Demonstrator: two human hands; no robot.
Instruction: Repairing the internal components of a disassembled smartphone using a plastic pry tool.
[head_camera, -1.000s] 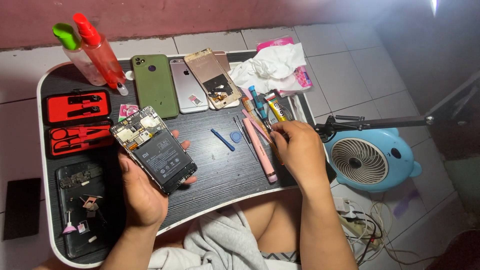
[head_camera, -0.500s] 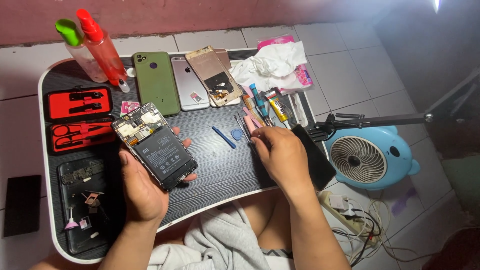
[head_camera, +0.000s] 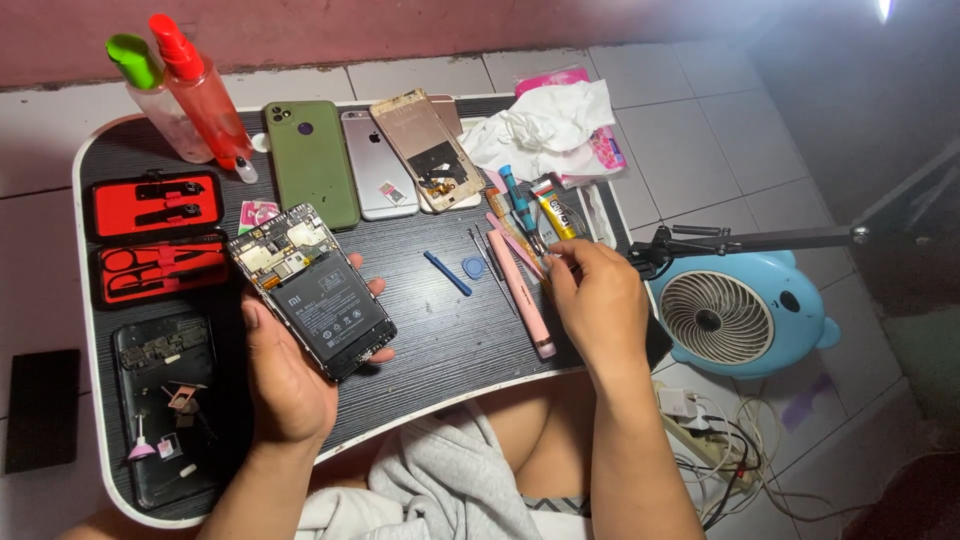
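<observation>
left hand (head_camera: 290, 375) grips the opened phone (head_camera: 312, 292) over the desk's (head_camera: 420, 390) near-left part; bare desk between both hands; right hand (head_camera: 597, 305) pinches among tools (head_camera: 520, 235) by the right edge, can't make out what it's pinching

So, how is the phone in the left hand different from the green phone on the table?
The opened phone has no back cover, so its battery and circuit board show; the green phone is closed. The left hand holds the opened phone tilted; the green phone lies flat, untouched. Both show their rear side, and look similar in size.
</observation>
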